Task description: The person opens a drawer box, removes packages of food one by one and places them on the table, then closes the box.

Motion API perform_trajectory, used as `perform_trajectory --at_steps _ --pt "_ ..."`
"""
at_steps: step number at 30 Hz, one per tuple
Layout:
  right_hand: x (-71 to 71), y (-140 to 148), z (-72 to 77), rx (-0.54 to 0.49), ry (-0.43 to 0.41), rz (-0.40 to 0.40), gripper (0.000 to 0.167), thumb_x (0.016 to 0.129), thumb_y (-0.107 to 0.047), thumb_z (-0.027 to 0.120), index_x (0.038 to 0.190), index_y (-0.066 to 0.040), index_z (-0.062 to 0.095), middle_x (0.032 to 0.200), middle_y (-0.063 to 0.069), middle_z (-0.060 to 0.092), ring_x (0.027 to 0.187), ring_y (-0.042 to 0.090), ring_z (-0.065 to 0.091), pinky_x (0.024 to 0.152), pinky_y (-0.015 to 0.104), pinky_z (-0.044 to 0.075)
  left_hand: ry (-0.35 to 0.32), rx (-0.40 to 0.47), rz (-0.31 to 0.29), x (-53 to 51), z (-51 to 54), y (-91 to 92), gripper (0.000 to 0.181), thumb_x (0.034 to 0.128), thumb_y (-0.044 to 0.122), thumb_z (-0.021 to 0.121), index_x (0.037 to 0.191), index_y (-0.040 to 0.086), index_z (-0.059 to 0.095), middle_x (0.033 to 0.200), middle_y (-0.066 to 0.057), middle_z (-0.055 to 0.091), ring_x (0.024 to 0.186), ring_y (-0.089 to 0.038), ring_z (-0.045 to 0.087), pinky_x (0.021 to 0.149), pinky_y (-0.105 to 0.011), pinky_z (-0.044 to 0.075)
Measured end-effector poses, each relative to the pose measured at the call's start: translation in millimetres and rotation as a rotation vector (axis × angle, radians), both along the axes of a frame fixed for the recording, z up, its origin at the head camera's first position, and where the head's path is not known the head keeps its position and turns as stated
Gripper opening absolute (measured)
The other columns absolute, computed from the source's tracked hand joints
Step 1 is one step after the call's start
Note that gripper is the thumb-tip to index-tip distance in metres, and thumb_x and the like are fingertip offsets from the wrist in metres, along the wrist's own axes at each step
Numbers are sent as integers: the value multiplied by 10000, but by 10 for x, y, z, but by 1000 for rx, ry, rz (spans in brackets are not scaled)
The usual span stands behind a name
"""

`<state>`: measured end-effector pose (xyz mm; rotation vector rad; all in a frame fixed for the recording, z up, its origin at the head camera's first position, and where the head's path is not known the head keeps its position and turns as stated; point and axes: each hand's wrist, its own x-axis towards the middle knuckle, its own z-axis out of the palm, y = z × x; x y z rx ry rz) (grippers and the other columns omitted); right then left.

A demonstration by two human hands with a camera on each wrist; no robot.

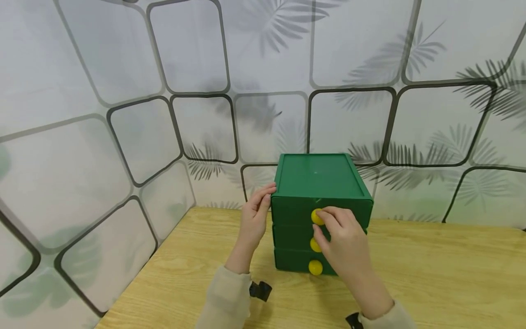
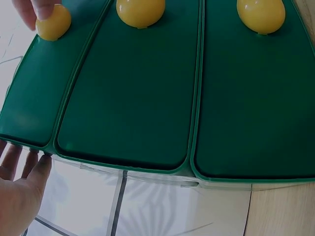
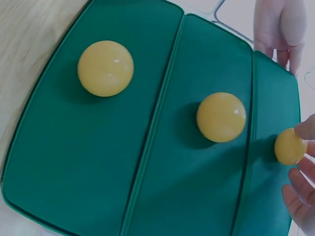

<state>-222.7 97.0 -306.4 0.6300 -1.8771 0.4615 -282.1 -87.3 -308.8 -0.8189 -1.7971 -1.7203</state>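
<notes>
A green three-drawer box (image 1: 316,176) stands on the table, each drawer front bearing a round yellow knob. My right hand (image 1: 347,242) is at the top yellow knob (image 1: 317,216), and the right wrist view shows thumb and finger pinching that knob (image 3: 289,146). Below it are the middle knob (image 1: 315,245), partly behind my thumb, and the bottom knob (image 1: 315,267). Against the box's left side rests my left hand (image 1: 255,217), its fingers fairly straight along the upper edge. The left wrist view has this hand (image 2: 22,196) at the side of the top drawer. All three drawers look closed.
The wood-patterned table (image 1: 444,269) extends to both sides of the box. Behind it hangs a pale wall covering (image 1: 271,128) with dark outlines and leaf prints. Black straps (image 1: 260,290) sit near both cuffs.
</notes>
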Motion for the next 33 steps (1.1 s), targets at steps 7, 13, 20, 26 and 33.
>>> perform_trajectory --at_steps 7,13,20,26,33 --pt "-46 16 -55 -3 6 10 289 623 26 749 894 36 650 894 132 586 794 280 530 663 363 481 -3 2 -5 -13 -10 5 291 946 109 405 1132 -52 559 1229 -133 504 1156 -177 436 914 -289 391" --pt "-62 28 -88 -1 -49 18 285 673 6 722 939 55 631 928 158 572 845 300 516 710 381 476 -6 14 -15 -12 -3 10 290 944 101 405 1132 -60 555 1231 -141 500 1160 -183 432 920 -294 385" --pt "-62 24 -97 2 -74 16 295 696 5 713 970 56 615 959 166 556 874 299 507 707 370 486 -6 19 -21 -10 -1 7 288 945 96 404 1131 -67 553 1230 -150 498 1162 -184 430 925 -294 380" --pt "-66 20 -102 -5 -65 24 313 677 29 724 966 62 610 953 168 556 863 302 504 708 375 481 -3 16 -24 -17 -4 5 289 945 99 404 1132 -65 552 1229 -147 500 1161 -180 432 922 -294 384" --pt "-71 17 -105 -4 -50 22 314 661 45 729 950 66 608 936 163 560 843 300 501 697 375 478 -7 10 -24 -25 -9 3 298 949 120 403 1139 -57 552 1237 -136 497 1163 -170 430 923 -293 382"
